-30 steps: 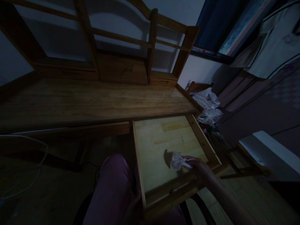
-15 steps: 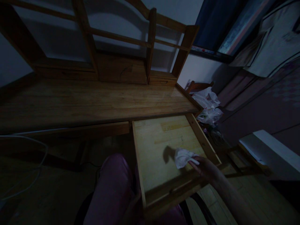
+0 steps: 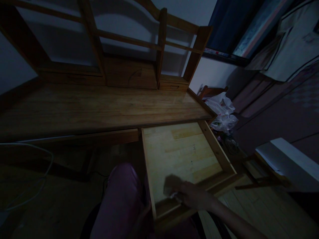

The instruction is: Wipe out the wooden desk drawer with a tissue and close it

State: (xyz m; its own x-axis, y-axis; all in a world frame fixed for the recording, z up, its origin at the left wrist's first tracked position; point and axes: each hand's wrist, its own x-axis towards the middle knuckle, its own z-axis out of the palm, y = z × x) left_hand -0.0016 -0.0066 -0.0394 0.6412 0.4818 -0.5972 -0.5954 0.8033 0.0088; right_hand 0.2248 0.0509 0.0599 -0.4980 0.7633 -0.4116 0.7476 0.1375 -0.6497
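Observation:
My right hand (image 3: 195, 196) is closed around a crumpled white tissue or cloth (image 3: 176, 197), mostly hidden under the fingers. It is low in the pulled-out wooden drawer (image 3: 169, 166), close to the inside of the front panel, and casts a shadow on the pale drawer bottom. What seems to be my left hand (image 3: 144, 214) is dimly visible outside the drawer's left wall, beside my leg; its fingers are too dark to make out.
Behind the drawer stretches the wooden desk top (image 3: 112, 104), with a shelf unit (image 3: 159, 49) at its back. A white cable (image 3: 47, 156) hangs at left. Plastic bags (image 3: 221, 106) sit right of the desk. A white box-like object (image 3: 294, 162) stands farther right.
My right hand has moved left and down toward the drawer's front left corner, carrying the white tissue or cloth. The drawer remains pulled out.

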